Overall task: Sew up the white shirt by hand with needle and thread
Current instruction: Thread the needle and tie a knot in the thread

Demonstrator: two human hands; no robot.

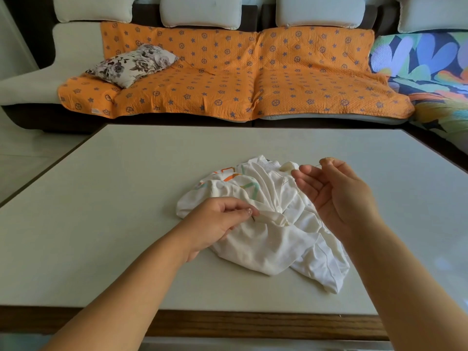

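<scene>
Step in hand: mid-stitch, judging by the pose. The crumpled white cotton shirt [273, 239] with a pastel and orange print lies in a heap on the pale grey-green desk [126, 198], right of centre and towards the near edge.

The left hand [217, 224] rests on the shirt's left side, fingers curled, thumb and forefinger pinching a gathered fold. A short dark mark [253, 218] sits on the cloth right at those fingertips. It could be a stitch or a hole, too small to tell.

The right hand [334, 193] is raised above the shirt's far right part, palm up. Its other fingers are loose, while thumb and forefinger are closed on what looks like a thin pale needle [318, 165] poking out to the left. The thread itself can't be made out, so I can't confirm it runs down to the cloth.

Next move, as a guess: draw the thread taut without puckering the fold. Then bring the needle tip back down beside the left fingertips for another pass, with the left hand keeping the fold firm and its fingers out of the point's way. Progress can't be judged, as no seam line is visible.

Surface: flat matte desk top with a dark wood front edge.

Room: a cream sofa behind the desk has an orange star-print quilted cover [202, 79] and a grey floral pillow [134, 64] at left. A bright leaf-pattern throw [430, 72] is at right, with pale floor at far left.
</scene>
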